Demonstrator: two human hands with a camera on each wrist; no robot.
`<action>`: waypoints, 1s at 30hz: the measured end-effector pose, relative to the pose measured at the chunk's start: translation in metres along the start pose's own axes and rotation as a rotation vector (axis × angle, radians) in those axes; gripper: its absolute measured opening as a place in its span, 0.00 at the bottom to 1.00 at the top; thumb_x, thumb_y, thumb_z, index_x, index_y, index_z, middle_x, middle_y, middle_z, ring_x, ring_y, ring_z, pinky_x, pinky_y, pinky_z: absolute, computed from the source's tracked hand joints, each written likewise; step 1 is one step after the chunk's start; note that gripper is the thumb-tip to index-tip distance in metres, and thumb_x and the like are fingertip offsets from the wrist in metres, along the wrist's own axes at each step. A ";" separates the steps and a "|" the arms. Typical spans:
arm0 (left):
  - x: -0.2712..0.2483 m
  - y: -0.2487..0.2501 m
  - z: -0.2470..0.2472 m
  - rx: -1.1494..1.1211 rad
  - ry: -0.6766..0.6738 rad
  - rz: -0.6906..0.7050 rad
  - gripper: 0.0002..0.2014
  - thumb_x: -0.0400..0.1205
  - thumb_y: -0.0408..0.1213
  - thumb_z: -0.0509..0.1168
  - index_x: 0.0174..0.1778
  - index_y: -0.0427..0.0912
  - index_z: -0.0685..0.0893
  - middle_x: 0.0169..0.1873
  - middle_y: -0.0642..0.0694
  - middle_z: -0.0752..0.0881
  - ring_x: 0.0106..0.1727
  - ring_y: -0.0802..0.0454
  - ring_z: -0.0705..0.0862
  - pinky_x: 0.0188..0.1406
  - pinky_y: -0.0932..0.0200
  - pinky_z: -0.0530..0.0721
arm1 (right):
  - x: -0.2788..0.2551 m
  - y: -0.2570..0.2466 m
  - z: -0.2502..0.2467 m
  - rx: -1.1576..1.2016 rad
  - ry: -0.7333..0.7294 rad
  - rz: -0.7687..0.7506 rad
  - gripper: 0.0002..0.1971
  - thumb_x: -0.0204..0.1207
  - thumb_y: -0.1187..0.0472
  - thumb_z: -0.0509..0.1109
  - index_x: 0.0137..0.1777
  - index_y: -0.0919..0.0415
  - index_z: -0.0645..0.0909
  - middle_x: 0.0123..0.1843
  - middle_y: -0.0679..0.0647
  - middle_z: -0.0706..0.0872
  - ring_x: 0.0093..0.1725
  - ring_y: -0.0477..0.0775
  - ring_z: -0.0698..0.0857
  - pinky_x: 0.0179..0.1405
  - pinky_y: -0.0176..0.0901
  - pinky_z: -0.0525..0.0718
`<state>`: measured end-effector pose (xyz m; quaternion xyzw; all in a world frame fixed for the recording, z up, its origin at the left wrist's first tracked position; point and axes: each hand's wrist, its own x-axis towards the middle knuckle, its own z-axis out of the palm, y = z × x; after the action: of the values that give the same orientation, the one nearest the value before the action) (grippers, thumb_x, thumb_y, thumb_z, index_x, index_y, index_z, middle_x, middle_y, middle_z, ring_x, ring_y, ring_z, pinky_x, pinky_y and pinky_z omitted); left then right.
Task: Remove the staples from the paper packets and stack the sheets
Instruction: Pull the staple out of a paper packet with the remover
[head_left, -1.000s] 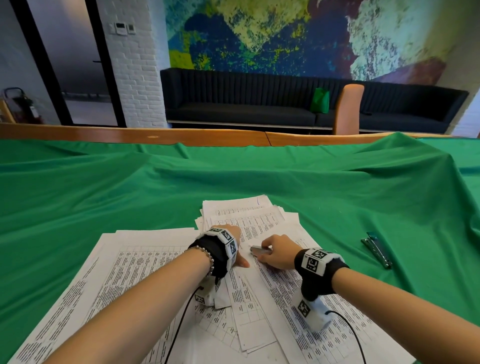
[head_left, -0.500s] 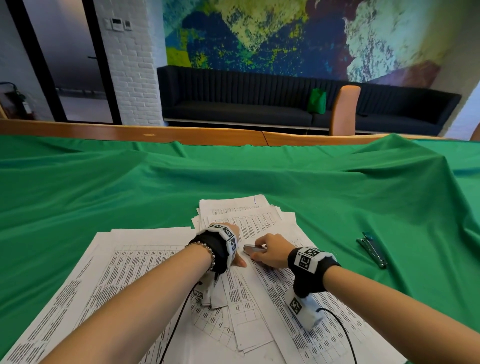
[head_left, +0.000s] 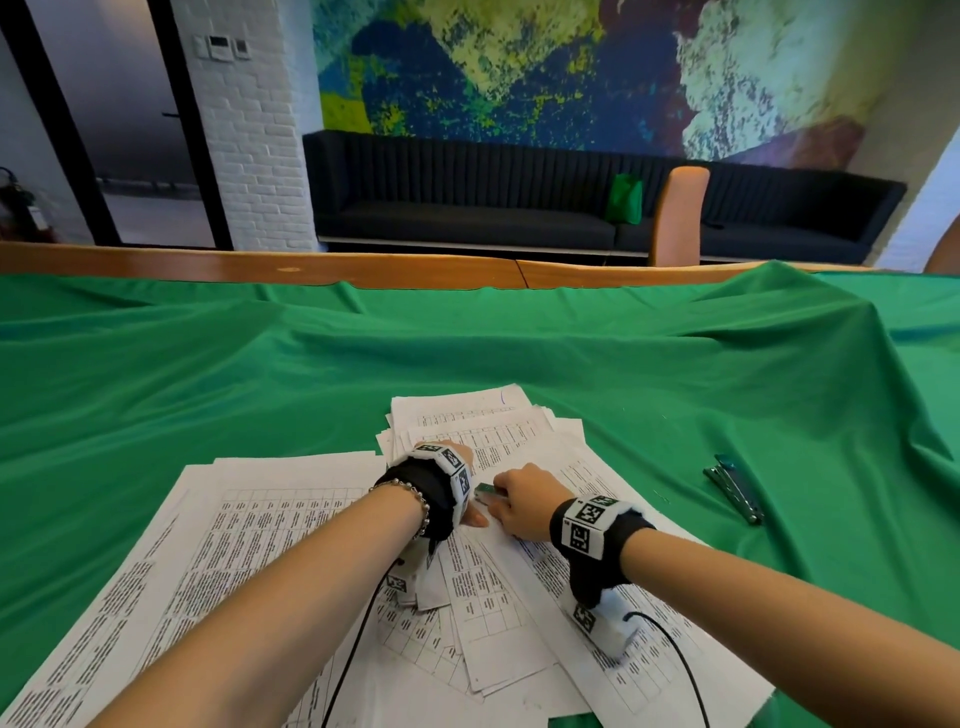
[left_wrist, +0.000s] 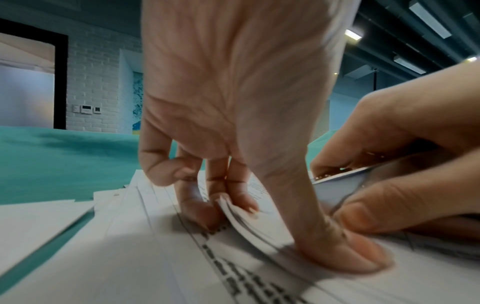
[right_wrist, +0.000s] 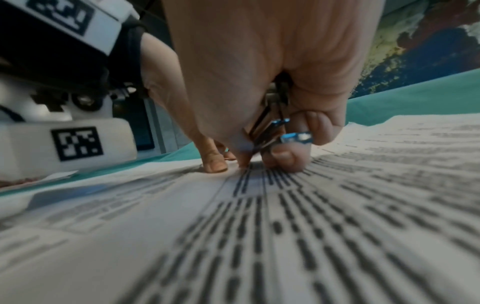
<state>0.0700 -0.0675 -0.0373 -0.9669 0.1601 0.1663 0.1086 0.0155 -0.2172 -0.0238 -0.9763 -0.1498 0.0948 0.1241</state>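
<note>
Both hands (head_left: 470, 467) slightly nearer; printed text illegible.

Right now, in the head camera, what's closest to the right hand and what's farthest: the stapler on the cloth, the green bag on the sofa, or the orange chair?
From the right hand:
1. Stapler, on the green cloth to its right.
2. Orange chair, beyond the table's far edge.
3. Green bag, on the sofa behind the chair, slightly left.

You are working with two hands, left (head_left: 457, 460) and right (head_left: 524, 499). Two metal staple tools are showing: one (head_left: 485, 492) in your right hand, one (head_left: 733, 488) lying on the cloth (head_left: 208, 374). The overlapping sheets (head_left: 270, 519) are defying counting.
</note>
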 end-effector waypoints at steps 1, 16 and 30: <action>-0.002 0.000 -0.002 0.000 -0.004 0.002 0.25 0.64 0.62 0.77 0.46 0.46 0.85 0.39 0.50 0.87 0.36 0.51 0.84 0.42 0.50 0.90 | 0.001 -0.001 -0.001 -0.006 0.001 -0.003 0.16 0.84 0.49 0.59 0.45 0.59 0.79 0.40 0.54 0.80 0.39 0.57 0.79 0.32 0.41 0.70; -0.024 0.009 -0.020 -0.015 -0.022 -0.027 0.24 0.62 0.60 0.78 0.42 0.48 0.81 0.37 0.48 0.86 0.34 0.51 0.85 0.40 0.56 0.89 | 0.012 -0.004 0.001 0.228 -0.065 0.159 0.16 0.81 0.49 0.64 0.43 0.62 0.82 0.37 0.55 0.84 0.36 0.55 0.83 0.36 0.41 0.81; -0.057 0.017 -0.033 0.026 0.066 0.002 0.26 0.70 0.58 0.76 0.48 0.37 0.85 0.40 0.44 0.89 0.29 0.53 0.82 0.33 0.56 0.89 | 0.011 0.002 0.008 0.142 0.091 0.193 0.10 0.84 0.56 0.59 0.49 0.60 0.79 0.46 0.55 0.85 0.45 0.57 0.85 0.44 0.43 0.83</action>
<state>0.0231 -0.0760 0.0107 -0.9703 0.1666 0.1321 0.1157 0.0248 -0.2134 -0.0339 -0.9782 -0.0424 0.0723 0.1900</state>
